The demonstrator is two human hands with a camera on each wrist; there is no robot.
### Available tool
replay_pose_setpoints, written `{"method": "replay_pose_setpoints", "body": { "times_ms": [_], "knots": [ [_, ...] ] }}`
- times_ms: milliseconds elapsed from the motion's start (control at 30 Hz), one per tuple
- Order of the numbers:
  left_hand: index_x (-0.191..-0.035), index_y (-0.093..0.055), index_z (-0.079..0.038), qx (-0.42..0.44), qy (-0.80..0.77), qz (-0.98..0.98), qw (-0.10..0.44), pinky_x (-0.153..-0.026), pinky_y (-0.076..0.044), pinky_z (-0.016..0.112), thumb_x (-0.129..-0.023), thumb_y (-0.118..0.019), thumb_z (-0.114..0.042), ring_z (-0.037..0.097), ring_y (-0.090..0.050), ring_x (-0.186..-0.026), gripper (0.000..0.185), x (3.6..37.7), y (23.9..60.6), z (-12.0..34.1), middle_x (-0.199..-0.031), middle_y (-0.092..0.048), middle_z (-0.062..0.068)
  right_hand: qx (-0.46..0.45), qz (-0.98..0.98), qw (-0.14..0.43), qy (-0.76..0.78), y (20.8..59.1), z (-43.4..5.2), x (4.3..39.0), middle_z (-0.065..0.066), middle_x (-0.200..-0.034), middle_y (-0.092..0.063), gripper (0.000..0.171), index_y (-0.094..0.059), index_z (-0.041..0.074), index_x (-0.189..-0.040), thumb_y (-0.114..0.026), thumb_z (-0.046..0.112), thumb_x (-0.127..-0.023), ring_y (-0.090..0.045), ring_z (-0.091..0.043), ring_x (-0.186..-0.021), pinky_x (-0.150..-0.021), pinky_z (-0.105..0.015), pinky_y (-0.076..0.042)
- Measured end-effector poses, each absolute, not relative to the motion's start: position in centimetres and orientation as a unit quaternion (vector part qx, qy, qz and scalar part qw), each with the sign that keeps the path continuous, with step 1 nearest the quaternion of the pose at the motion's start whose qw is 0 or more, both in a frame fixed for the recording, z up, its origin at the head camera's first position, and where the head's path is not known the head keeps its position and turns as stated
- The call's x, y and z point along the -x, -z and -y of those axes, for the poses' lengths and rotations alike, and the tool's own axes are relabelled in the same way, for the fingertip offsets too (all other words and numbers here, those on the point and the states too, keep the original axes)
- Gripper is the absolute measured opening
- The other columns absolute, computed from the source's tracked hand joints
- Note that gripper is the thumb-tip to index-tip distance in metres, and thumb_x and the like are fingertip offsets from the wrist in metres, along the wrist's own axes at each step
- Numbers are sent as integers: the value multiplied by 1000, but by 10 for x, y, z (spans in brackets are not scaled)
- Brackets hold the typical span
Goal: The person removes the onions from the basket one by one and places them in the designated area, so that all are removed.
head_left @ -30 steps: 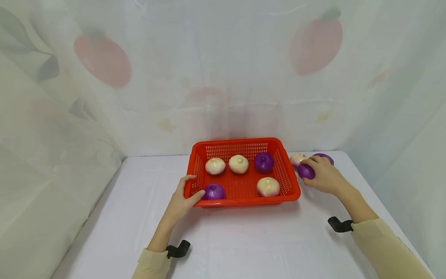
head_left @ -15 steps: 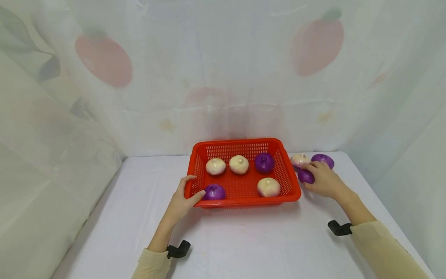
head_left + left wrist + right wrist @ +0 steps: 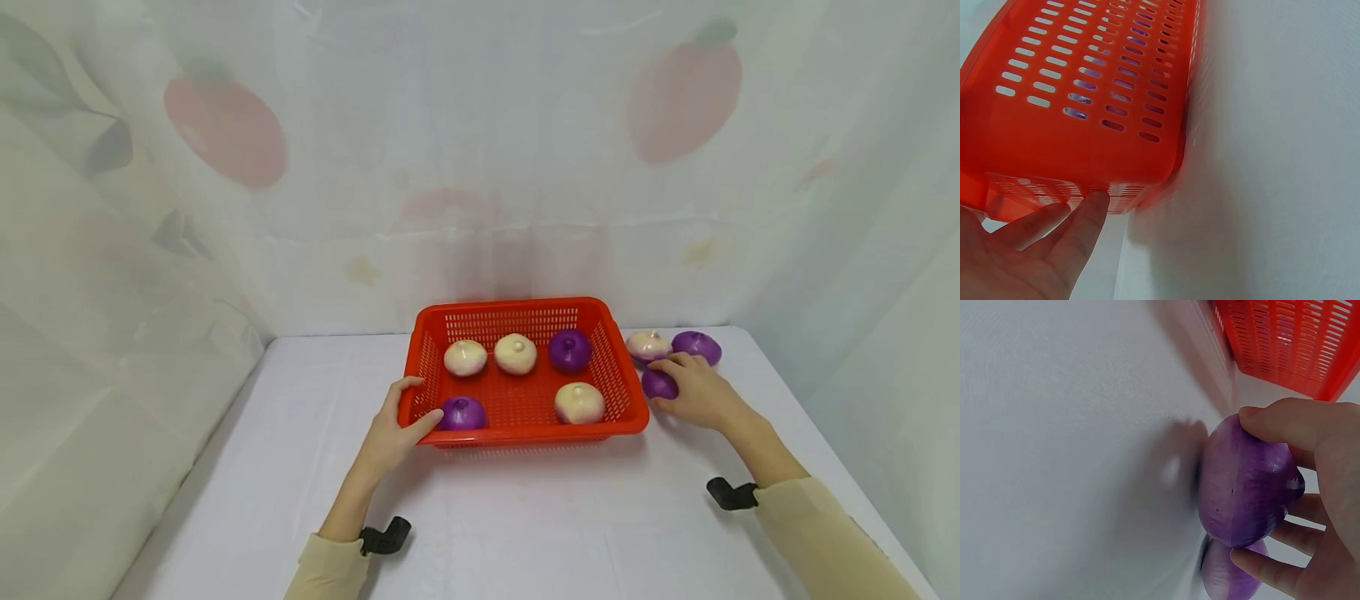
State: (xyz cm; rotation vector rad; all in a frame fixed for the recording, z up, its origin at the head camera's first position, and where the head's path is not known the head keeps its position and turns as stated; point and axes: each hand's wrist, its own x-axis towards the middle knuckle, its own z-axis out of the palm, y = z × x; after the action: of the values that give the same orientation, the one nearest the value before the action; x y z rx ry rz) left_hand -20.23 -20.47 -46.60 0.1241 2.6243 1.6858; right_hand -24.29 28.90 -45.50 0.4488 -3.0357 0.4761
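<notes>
Beside the red basket (image 3: 628,392), on its right, your right hand (image 3: 697,390) has lowered the purple onion (image 3: 657,384) it held a second ago toward the table, fingers curled around it (grip unchanged). Your left hand (image 3: 393,427) still clasps the basket's near-left corner, so nothing new has gone in.
</notes>
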Motion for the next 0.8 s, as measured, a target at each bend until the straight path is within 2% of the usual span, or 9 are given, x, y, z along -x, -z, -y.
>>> {"method": "replay_pose_setpoints", "body": {
  "times_ms": [433, 800],
  "knots": [
    [-144, -42, -28, -42, -542, -839, 9, -95, -55, 47, -89, -78, -42, 32, -60, -118, 67, 202, 466, 205, -138, -56, 14, -147, 978, 19, -149, 458, -290, 240, -33, -135, -51, 63, -59, -1, -135, -81, 29, -84, -47, -54, -120, -89, -73, -47],
    [-144, -42, -29, -38, -541, -840, 11, -95, -55, 46, -89, -77, -42, 32, -59, -118, 67, 203, 466, 205, -137, -56, 14, -158, 973, 32, -164, 439, -290, 236, -34, -135, -50, 58, -59, -2, -135, -77, 25, -87, -45, -55, -122, -90, -74, -45]
  ]
}}
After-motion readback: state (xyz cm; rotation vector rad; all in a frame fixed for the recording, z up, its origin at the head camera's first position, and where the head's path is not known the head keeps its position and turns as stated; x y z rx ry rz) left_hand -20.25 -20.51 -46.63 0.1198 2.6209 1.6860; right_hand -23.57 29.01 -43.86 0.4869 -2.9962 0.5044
